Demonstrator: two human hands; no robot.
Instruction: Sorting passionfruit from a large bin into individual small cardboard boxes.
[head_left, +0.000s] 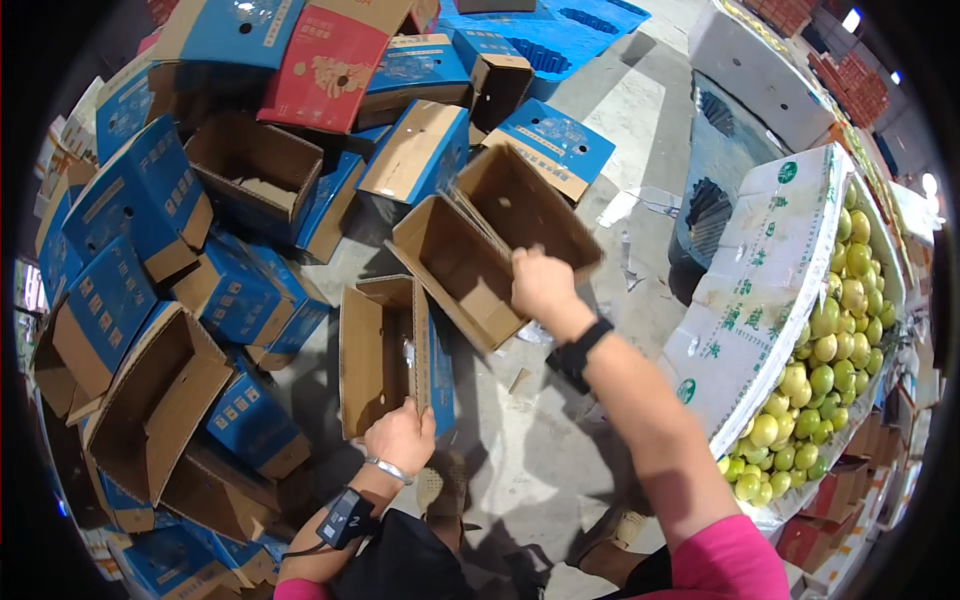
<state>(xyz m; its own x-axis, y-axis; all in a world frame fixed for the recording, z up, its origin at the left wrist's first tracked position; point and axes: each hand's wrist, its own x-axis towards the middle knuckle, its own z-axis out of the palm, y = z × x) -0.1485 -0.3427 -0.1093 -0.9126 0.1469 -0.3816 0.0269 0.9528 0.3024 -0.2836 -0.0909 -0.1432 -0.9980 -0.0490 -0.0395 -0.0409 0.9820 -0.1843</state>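
My left hand (403, 433) grips the near end of an open cardboard carton (375, 352), blue outside and brown inside. The fingers curl over its rim. To the right, my right hand (541, 285) is closed on the near rims of two open cartons side by side. One is the nearer carton (457, 266); the other is the farther carton (521, 199), whose edge looks blurred. Whether the fingers pinch both walls or just one is hard to tell. All three held cartons show bare brown insides, and their undersides are hidden.
Blue cartons (135, 202) lie heaped on the left, with a red carton (326, 67) at the back. A white foam box (757, 277) of green-yellow round fruit (832, 345) stands right, beside blue plastic pallets (697, 157). Paper scraps (626, 206) lie on the concrete floor (502, 420).
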